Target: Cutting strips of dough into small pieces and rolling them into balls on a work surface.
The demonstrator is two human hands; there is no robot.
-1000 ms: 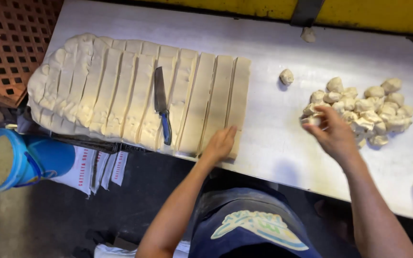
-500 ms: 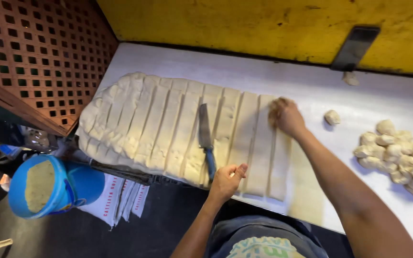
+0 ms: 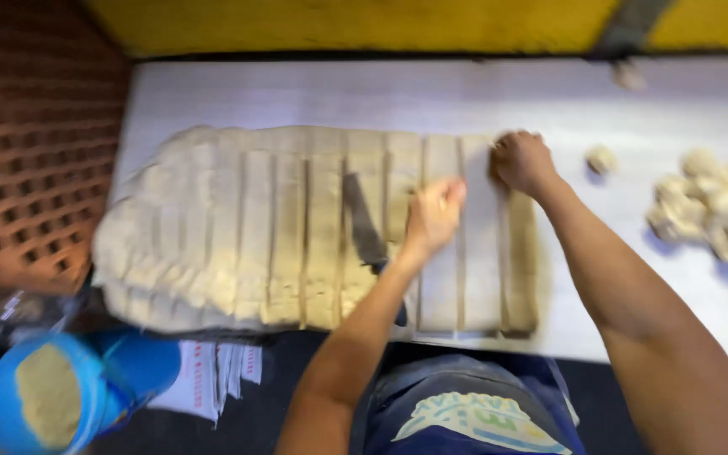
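Observation:
A wide slab of pale dough (image 3: 254,227), cut into several long strips, lies on the white table (image 3: 297,93). A dark-handled knife (image 3: 362,221) rests on top of the strips near the middle. My left hand (image 3: 436,211) hovers over the strips just right of the knife, its fingers bent; motion blur hides whether it holds anything. At the far end of one of the rightmost strips, my right hand (image 3: 522,160) has its fingers curled onto the dough.
A heap of small dough pieces (image 3: 709,211) sits at the right, a single piece (image 3: 602,157) beside it. A blue tub (image 3: 52,396) of powder and some papers (image 3: 212,375) lie below the table's near edge. A brick lattice (image 3: 27,152) stands at the left.
My right hand left the heap of pieces and came to the far end of a right-hand strip. My left hand rose from the near edge to above the strips beside the knife.

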